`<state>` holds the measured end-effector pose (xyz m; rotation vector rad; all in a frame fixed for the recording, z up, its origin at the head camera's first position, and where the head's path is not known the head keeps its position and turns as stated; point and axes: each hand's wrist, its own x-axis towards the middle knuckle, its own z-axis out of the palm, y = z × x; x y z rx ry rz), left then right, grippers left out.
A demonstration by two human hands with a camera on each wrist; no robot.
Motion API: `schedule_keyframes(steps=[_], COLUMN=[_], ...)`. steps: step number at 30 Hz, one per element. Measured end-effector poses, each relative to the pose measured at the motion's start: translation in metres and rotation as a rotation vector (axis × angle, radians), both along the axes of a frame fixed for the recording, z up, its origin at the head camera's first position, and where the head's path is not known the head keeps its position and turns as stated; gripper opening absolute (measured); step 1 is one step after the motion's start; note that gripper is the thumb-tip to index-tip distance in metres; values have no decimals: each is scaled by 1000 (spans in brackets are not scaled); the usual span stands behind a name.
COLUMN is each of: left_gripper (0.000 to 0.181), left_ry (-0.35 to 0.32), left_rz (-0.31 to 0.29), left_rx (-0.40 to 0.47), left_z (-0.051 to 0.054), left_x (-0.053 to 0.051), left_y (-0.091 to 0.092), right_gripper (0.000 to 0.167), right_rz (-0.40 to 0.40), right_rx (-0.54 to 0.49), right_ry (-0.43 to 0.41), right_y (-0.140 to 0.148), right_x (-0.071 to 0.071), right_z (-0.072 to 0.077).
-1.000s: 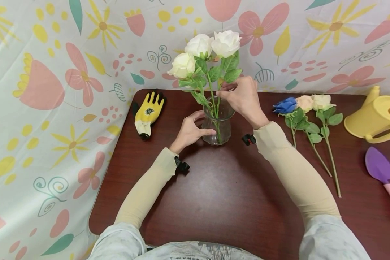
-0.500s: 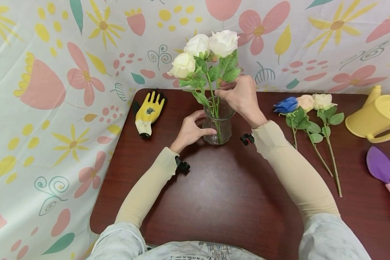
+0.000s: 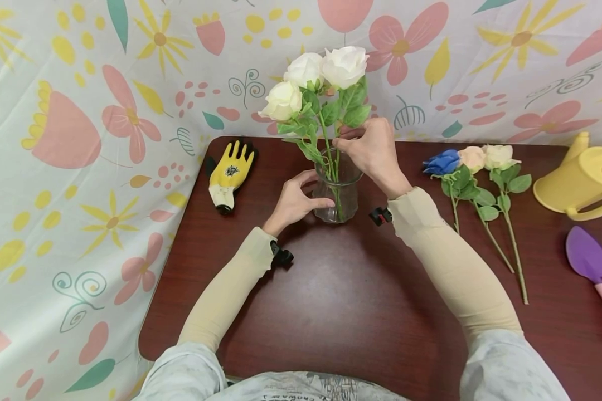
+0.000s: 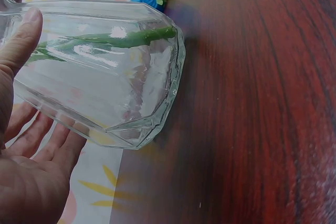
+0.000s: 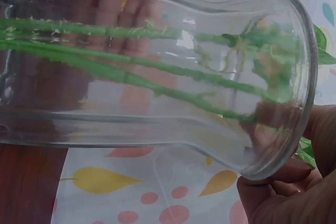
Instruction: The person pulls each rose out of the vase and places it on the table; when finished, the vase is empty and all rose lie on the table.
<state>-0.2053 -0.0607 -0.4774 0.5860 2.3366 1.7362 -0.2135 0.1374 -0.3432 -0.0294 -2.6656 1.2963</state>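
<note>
A clear glass vase (image 3: 348, 203) stands upright near the table's back edge. My left hand (image 3: 295, 201) holds its left side, the thumb in front and the fingers round behind. Three white roses rise from the vase: a cream-white one (image 3: 283, 101) at left, another white rose (image 3: 305, 70) in the middle and a third white rose (image 3: 345, 67) at right. At the rim my right hand (image 3: 373, 149) pinches the right rose's stem; the fingertips are partly hidden by leaves. Through the glass, the right wrist view shows several green stems (image 5: 131, 72) inside.
To the right lie a blue rose (image 3: 441, 162), a peach rose (image 3: 471, 159) and a cream rose (image 3: 499, 157). Beyond them are a yellow watering can (image 3: 577, 181) and a purple trowel (image 3: 586, 256). A yellow glove (image 3: 231, 175) lies at back left. Patterned cloth (image 3: 130, 167) hangs behind.
The right hand and the rose it pinches have shifted very slightly left over the last second. The left hand and the vase have stayed in place.
</note>
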Motion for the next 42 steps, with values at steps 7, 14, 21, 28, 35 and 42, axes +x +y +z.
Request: schedule_keyframes(steps=[7,14,21,28,35,42], left_gripper=[78,78,80,79,78,78], left_ry=[-2,-10,-38,-22,-17,-9], left_rz=[1,10,-8,-3,-3,1], left_rx=[1,1,4,11,11,17], left_z=[0,1,-3,-5,-5,-5], left_x=[0,0,-2,-3,-2,-3], left_y=[0,-1,3,2,0,0], right_gripper=[20,17,14,16,17,16], right_rz=[2,20,34,26,10,-3], right_rx=[-32,-77,-173,-239,-276,-311], right_ry=[18,27,23,3,22,46], right_y=[0,4,12,13,12,12], right_x=[2,4,7,7,8,10], right_z=[0,-1,-3,-4,-2,0])
